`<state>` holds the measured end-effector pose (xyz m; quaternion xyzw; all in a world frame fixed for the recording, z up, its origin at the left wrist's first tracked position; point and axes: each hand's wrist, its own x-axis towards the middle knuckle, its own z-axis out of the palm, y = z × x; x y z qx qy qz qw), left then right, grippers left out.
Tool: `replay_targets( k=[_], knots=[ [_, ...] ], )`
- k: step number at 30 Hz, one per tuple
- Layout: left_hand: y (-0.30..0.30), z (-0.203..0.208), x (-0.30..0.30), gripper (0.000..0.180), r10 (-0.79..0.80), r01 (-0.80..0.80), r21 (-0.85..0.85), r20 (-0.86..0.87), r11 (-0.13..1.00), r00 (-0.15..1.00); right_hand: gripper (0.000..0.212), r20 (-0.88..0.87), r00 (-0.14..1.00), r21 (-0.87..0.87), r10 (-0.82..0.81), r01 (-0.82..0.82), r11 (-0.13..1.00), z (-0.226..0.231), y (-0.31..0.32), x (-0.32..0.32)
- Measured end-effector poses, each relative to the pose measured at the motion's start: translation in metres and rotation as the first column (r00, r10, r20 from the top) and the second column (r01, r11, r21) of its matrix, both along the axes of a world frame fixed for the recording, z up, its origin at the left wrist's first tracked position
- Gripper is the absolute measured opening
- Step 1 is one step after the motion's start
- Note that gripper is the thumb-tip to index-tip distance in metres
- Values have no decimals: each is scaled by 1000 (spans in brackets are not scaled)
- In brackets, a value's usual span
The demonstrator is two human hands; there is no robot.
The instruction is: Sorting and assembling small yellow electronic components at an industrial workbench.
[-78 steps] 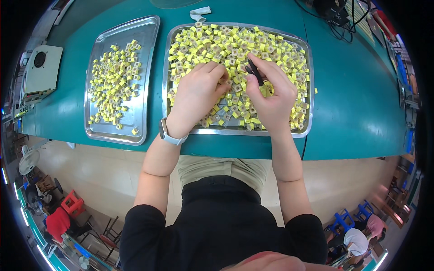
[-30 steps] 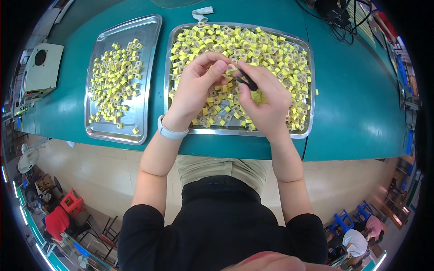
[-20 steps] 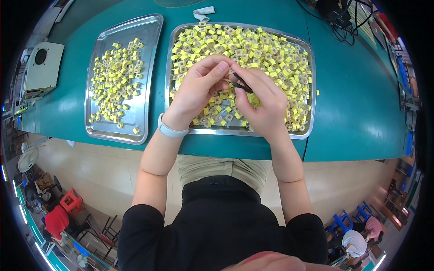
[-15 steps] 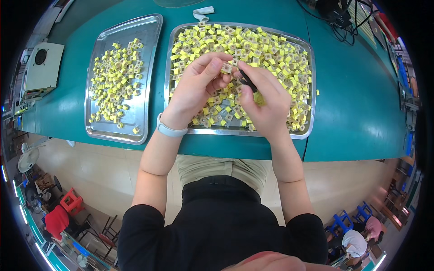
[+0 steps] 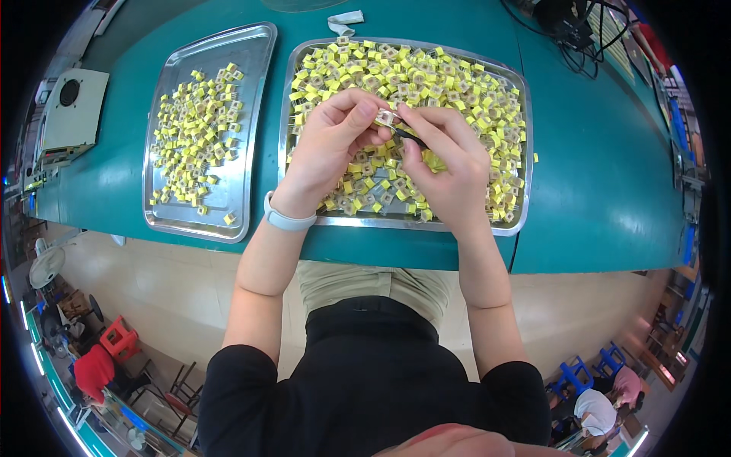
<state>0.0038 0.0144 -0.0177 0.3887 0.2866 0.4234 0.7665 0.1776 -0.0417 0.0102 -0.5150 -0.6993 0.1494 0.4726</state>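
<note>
Over the right-hand metal tray (image 5: 407,223), my left hand (image 5: 335,141) pinches a small transformer (image 5: 384,117) between thumb and fingers. Its body is pale and clear, with thin metal pins. My right hand (image 5: 449,160) is closed on a slim black tool (image 5: 410,137), perhaps tweezers, whose tip reaches the transformer. The right index fingertip is also close to the part. Beneath both hands lies a heap of similar yellow-taped transformers (image 5: 464,99). The fingers partly hide the held part and the tool's tip.
A second metal tray (image 5: 263,57) with fewer yellow transformers (image 5: 194,137) stands to the left. Beyond it is a beige box with a fan (image 5: 76,110). Crumpled white scraps (image 5: 344,21) lie behind the right-hand tray. Black cables (image 5: 582,46) sit at the far right of the green table (image 5: 601,190).
The black tool has swung lower and flatter, its tip now against the transformer. My right index finger has come closer to the part. My left hand has barely moved.
</note>
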Motion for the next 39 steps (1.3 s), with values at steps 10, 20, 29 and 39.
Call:
replay_targets(
  k=[10,20,29,39],
  knots=[
    [6,-3,-7,24,-75,79,-50,82,996,994,43,88,996,36,-19,16,999,-5,1,2],
    [7,-11,-3,27,11,20,-103,290,994,957,41,38,997,30,-69,68,997,-4,1,0],
    [5,-6,0,30,-12,24,-35,301,999,954,38,3,998,8,-65,65,998,-3,1,-2],
    [2,-1,2,34,-18,20,-5,224,1000,974,35,-9,999,10,-51,51,999,-3,1,-1]
  ],
)
